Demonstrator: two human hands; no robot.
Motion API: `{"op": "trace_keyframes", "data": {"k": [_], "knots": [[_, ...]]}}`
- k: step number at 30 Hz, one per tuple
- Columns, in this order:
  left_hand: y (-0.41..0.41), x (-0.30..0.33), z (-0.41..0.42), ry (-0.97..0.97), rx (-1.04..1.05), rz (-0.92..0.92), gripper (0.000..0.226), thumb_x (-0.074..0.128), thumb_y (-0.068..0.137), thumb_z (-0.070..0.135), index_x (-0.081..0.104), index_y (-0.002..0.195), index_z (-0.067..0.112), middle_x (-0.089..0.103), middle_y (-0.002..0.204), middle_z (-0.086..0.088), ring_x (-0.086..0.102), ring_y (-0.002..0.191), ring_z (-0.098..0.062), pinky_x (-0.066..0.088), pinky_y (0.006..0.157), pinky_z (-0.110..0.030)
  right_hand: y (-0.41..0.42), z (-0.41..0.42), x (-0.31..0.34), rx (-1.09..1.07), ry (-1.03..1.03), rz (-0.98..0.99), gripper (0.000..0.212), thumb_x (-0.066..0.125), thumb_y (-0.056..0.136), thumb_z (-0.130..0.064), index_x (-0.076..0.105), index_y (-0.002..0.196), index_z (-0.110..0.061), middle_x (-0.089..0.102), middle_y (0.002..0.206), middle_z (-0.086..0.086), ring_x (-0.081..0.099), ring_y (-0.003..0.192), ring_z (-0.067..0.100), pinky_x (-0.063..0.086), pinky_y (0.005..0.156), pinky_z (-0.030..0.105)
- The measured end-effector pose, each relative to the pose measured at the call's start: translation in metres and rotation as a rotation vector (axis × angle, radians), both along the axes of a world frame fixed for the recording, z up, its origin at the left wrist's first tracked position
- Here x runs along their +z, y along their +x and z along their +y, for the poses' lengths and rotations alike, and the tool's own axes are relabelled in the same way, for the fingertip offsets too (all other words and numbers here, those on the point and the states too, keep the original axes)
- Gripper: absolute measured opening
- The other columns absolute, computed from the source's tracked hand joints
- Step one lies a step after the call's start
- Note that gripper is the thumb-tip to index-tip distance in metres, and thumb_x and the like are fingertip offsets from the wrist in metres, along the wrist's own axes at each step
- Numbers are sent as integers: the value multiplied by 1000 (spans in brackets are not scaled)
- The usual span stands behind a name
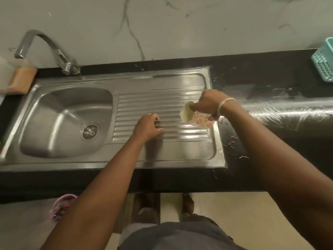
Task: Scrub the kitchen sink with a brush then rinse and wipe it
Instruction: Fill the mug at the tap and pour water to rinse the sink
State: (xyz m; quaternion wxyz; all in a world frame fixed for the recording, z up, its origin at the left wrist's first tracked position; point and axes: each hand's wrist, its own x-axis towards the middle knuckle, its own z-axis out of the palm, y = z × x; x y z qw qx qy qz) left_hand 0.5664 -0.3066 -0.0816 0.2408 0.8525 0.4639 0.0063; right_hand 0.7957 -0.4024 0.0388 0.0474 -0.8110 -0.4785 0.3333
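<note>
A steel sink [59, 107] with a drain [90, 131] sits at the left, and its ribbed drainboard [160, 107] lies to the right. My right hand [210, 103] grips a small cream cup with a red flower pattern [195, 117], tilted on its side above the drainboard's right end. My left hand [148, 126] rests on the ribs near the middle, fingers curled loosely, holding nothing. The tap [45, 49] arches over the basin's back left corner. No water runs from it.
A black counter [279, 123] with wet streaks and droplets runs right of the sink. A teal slotted basket [323, 62] stands at the far right. An orange sponge [22, 79] lies at the back left. The marble wall rises behind.
</note>
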Motion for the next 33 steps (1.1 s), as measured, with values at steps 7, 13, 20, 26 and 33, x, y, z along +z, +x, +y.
{"op": "trace_keyframes", "data": {"k": [7,13,20,26,33], "knots": [[-1,17,-10,-46,97,-19,42,80,72,30,63,107,16,65,101,2,61,86,-15,54,74,-31,-36,25,3,162,3,-11,44,55,90,-47,63,73,-7,67,56,10,67,42,22,55,44,27],[1,19,-21,-69,95,-54,41,81,74,26,63,108,14,63,100,3,62,87,-17,51,74,-29,-5,-1,-5,-3,122,335,30,64,88,-29,70,74,-3,69,60,11,73,63,34,62,60,40],[18,7,-50,-39,-11,-59,42,80,77,28,61,114,19,65,106,4,62,93,-12,50,78,-25,38,-43,4,-50,31,261,37,64,91,-32,72,81,3,74,70,18,74,67,35,63,68,48],[29,0,-67,12,-102,-20,56,83,69,43,59,116,24,61,110,7,59,94,-13,54,79,-33,20,-46,15,254,-236,-22,36,68,88,-38,68,80,-3,71,63,12,71,52,30,63,57,45],[18,-2,-74,47,-101,-3,59,85,66,42,60,116,21,61,109,5,58,93,-13,55,78,-34,-28,-33,9,378,-306,-91,43,70,88,-42,62,78,-1,68,68,13,73,57,33,62,57,42]]}}
